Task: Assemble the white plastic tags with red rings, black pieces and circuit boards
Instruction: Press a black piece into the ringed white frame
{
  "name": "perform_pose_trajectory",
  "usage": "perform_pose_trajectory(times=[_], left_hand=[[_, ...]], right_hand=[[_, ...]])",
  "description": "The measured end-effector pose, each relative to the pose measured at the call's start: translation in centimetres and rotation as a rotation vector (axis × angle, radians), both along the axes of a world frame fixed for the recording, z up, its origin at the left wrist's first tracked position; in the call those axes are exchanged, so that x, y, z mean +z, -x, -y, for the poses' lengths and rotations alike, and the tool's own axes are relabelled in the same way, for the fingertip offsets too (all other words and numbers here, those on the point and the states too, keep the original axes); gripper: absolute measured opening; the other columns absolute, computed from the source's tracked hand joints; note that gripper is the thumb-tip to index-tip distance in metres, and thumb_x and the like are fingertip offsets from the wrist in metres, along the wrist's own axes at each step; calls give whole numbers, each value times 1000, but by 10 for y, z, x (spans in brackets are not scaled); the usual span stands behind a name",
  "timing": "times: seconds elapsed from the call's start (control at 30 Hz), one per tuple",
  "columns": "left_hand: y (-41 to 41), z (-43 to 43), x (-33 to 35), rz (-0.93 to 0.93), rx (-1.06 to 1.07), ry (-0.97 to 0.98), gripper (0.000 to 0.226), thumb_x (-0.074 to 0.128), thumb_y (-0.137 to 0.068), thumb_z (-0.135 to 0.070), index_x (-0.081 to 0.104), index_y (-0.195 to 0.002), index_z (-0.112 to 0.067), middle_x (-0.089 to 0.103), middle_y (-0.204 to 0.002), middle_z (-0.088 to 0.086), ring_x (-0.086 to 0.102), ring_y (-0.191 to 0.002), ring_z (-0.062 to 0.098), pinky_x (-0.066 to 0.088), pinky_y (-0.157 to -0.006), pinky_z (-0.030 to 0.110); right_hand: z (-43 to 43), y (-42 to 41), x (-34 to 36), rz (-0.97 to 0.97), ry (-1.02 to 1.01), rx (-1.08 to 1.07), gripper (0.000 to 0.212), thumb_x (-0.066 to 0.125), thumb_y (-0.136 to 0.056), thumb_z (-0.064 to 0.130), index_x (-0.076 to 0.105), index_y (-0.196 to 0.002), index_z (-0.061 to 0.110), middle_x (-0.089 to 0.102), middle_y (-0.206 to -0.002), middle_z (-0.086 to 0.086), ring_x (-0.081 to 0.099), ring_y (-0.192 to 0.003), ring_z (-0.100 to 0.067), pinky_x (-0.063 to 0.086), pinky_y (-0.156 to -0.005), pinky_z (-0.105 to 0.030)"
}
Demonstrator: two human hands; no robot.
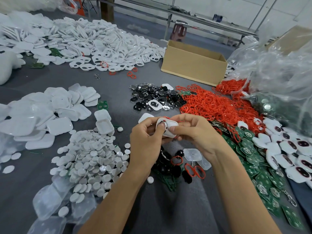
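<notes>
- Two hands pinch one white plastic tag point(174, 123): left hand point(145, 142), right hand point(195, 132), thumbs on top.
- Likely light, stiff, slick; hold by its edges.

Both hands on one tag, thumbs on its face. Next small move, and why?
Probably press down with the left thumb to seat the black piece in the white tag. The left hand and right hand pinch the tag above the table, the black piece sits in its opening under that thumb, and a red ring peeks out at the top edge.
</notes>
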State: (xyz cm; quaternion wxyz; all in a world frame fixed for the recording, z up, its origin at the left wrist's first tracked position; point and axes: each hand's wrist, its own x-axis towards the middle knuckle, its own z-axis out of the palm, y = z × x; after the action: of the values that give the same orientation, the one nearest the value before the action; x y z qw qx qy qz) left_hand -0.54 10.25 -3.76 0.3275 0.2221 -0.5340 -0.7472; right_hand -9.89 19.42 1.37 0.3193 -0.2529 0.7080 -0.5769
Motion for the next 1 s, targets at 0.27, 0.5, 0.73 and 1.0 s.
perform_pose_trajectory(times=[0.27,0.5,0.73,1.0], left_hand=[[0,1,-1,13,3,23,10,61,-94,-5,71,-96,-7,75,-86,12,74,-80,28,61,-71,39],[-2,1,0,6,-14,39,11,61,-94,-6,71,-98,-5,76,-85,12,75,-79,27,61,-71,38],[-2,-1,1,12,-29,38,11,61,-94,-7,71,-94,-11,76,-82,8,75,-77,24,60,-65,29],[-3,0,1,15,-80,2,9,64,-92,-5,71,-96,-9,77,-85,8,75,-79,26,60,-68,30]], right_hand=[[0,-3,6,-68,-18,-49,19,67,-80,-9,64,-93,4,65,-55,1,51,-39,-5,34,-38,-8],[0,-4,8,-108,-20,-50,21,69,-79,-10,65,-92,5,63,-53,-1,49,-37,-4,33,-37,-10],[-1,-3,6,-77,-29,-54,21,69,-77,-11,66,-91,4,64,-55,-3,49,-36,-4,33,-36,-9],[-2,-3,9,-41,-56,-66,19,71,-75,-11,70,-86,4,64,-53,-3,49,-35,-4,34,-37,-11]])
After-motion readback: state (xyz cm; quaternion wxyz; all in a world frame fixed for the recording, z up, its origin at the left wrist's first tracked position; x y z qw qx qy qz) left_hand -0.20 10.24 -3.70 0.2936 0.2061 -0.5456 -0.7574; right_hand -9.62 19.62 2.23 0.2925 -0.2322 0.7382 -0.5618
